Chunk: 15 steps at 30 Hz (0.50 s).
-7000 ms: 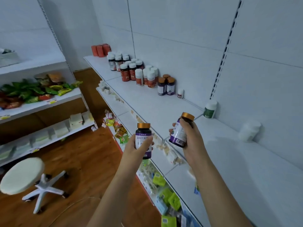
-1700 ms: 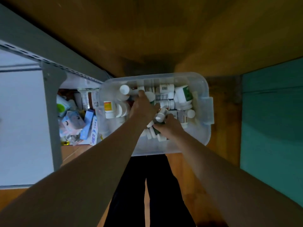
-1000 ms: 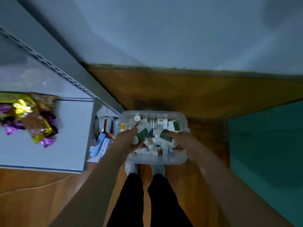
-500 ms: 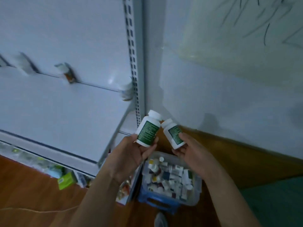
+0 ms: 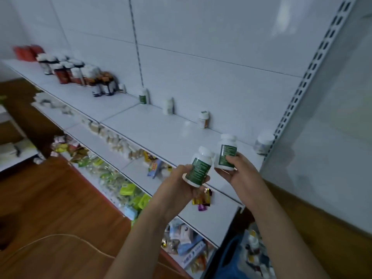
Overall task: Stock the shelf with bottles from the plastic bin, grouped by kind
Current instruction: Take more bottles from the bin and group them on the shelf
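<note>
My left hand (image 5: 177, 185) grips a white bottle with a green label (image 5: 198, 168), tilted to the right. My right hand (image 5: 238, 170) holds a matching green-label bottle (image 5: 226, 152) upright beside it. Both hover over the front edge of the white top shelf (image 5: 157, 129). Against the shelf's back wall stand single bottles: a green-label one (image 5: 143, 97), a plain white one (image 5: 168, 106), an orange-label one (image 5: 204, 119) and a clear jar (image 5: 262, 143). Further left are grouped dark bottles (image 5: 104, 85) and red-label bottles (image 5: 66, 72). The plastic bin (image 5: 251, 256) lies at the bottom right, partly hidden by my right arm.
Lower shelves (image 5: 128, 164) hold small boxes, snack packets and cartons. A slotted upright (image 5: 310, 67) closes off the shelf on the right, with a white wall beyond it. A wooden floor (image 5: 52, 202) with a thin cable across it lies to the left.
My hands lifted two green-label bottles out of the bin and raised them to the top shelf. The view swung from the bin up and left along the shelf.
</note>
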Tool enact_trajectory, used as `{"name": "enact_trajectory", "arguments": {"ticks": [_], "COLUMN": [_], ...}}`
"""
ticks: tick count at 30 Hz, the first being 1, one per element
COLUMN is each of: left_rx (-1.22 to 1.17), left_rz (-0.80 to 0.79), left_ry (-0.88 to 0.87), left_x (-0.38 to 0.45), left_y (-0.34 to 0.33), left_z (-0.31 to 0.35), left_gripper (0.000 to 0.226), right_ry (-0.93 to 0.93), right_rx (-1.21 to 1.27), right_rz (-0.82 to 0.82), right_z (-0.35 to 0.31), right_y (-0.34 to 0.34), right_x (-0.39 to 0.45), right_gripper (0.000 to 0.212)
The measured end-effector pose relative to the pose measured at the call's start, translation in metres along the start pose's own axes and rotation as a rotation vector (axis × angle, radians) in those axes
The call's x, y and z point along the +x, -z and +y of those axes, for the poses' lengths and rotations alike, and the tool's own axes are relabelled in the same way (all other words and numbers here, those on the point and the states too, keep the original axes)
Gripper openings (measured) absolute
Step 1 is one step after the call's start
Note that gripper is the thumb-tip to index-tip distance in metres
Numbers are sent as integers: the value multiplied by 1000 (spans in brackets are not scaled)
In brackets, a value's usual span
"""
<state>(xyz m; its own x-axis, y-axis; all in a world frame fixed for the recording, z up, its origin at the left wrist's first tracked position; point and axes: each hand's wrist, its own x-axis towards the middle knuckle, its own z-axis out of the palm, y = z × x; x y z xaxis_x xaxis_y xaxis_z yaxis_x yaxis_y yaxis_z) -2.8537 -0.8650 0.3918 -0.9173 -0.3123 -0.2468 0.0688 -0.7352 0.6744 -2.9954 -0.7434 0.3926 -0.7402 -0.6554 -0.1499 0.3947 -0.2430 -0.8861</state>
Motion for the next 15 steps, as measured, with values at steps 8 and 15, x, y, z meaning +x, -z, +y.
{"name": "enact_trajectory", "arguments": {"ticks": [8, 15], "left_rx": [158, 312], "left_rz": [239, 333], "left_ry": [-182, -263], "left_x": [-10, 42], "left_y": [76, 128], "left_z": [55, 119], "left_gripper": [26, 26], "right_ry": [32, 81], "right_rx": [-131, -279], "right_rz": [-27, -75], "right_z": [28, 39], "right_y": [-86, -142], "right_x": [35, 125], "right_gripper": [31, 27]}}
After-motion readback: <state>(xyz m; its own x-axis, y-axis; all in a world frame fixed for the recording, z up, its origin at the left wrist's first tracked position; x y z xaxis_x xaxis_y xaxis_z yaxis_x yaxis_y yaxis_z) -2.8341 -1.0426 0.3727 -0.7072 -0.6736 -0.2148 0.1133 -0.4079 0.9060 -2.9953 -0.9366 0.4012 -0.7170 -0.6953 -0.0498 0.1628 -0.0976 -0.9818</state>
